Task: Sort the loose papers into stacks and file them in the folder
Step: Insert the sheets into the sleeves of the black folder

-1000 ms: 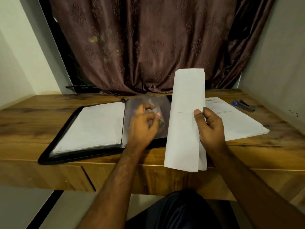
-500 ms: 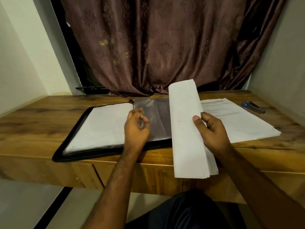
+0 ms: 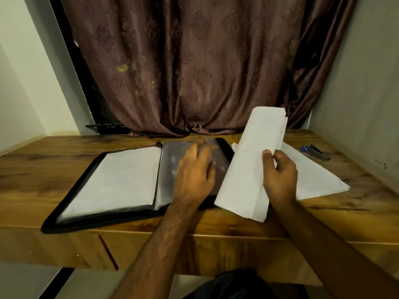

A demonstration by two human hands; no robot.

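A black folder (image 3: 71,203) lay open on the wooden bench (image 3: 32,169), near its front edge; its left side carried a flat stack of filed sheets (image 3: 114,180) under plastic, and its right side showed a clear sleeve (image 3: 170,160); the left hand (image 3: 194,175) rested palm down on that sleeve, fingers spread and straight, gripping nothing; the right hand (image 3: 278,175) held a bundle of loose papers (image 3: 250,165), thumb on the near face and fingers curled round its right edge; the bundle stood tilted, its top leaning to the right, its lower end over the bench's front edge just beside the folder's right corner; more white papers (image 3: 313,178) lay flat on the bench behind and right of that hand; a dark stapler with a blue end (image 3: 315,151) sat further right, apart from them; a brown patterned curtain (image 3: 194,67) hung behind the bench.
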